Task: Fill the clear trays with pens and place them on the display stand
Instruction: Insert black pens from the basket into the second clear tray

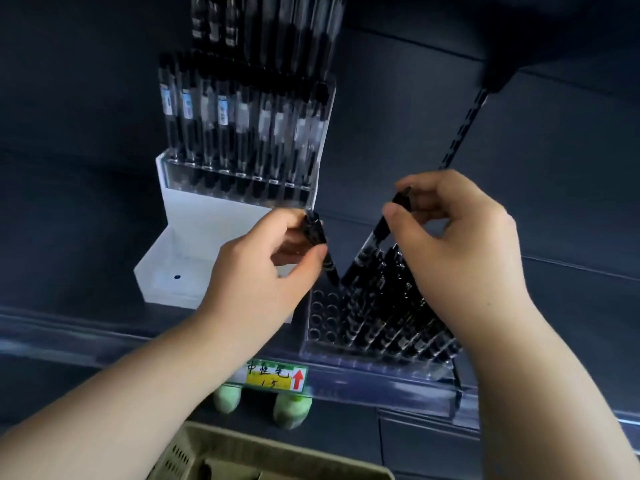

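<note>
- My left hand [266,268] is pinched around a black pen [320,244], thumb and fingers closed on its upper barrel, with the tip pointing down and to the right.
- My right hand [460,247] is pinching a second pen [372,244] near its cap end; this one slants down to the left, so the 2 pen tips nearly meet in a V shape.
- Both tips hang just above the clear tray [374,344], which sits on the shelf [69,327] at its front edge.
- The tray's right side is packed with black pens leaning to the right; at its left side I can see a few columns of open round holes [323,317].
- To the left and behind stands a white display stand [194,237] in steps. Its upper step carries another clear tray of upright pens [242,126], several with pale labels; its lower step shows bare white with 1 dark dot.
- More pens hang higher up, blurred.
- A yellow-green price tag [277,375] with handwriting and a red arrow is clipped to the shelf rail, just below my left wrist.
- Under the shelf I see 2 pale green rounded objects [291,412], and a beige perforated basket [263,459] at the bottom of view.
</note>
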Demonstrator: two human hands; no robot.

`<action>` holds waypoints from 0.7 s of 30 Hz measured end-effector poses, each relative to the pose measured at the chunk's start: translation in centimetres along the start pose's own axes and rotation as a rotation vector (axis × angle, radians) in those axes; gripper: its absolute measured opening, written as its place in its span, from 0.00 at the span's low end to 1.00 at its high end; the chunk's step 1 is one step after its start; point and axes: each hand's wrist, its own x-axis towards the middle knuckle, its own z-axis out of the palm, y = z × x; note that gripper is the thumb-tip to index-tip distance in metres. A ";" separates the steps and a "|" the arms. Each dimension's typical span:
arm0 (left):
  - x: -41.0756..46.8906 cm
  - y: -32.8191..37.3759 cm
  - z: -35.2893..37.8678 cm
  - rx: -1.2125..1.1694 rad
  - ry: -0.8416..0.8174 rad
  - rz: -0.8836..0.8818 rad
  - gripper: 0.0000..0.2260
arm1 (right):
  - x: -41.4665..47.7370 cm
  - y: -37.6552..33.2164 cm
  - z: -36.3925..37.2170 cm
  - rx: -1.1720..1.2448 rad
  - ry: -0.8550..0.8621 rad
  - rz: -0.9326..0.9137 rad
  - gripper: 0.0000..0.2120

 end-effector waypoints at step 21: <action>0.4 -1.2 0.6 -0.013 0.050 -0.159 0.10 | -0.2 1.6 1.9 -0.185 -0.101 0.076 0.08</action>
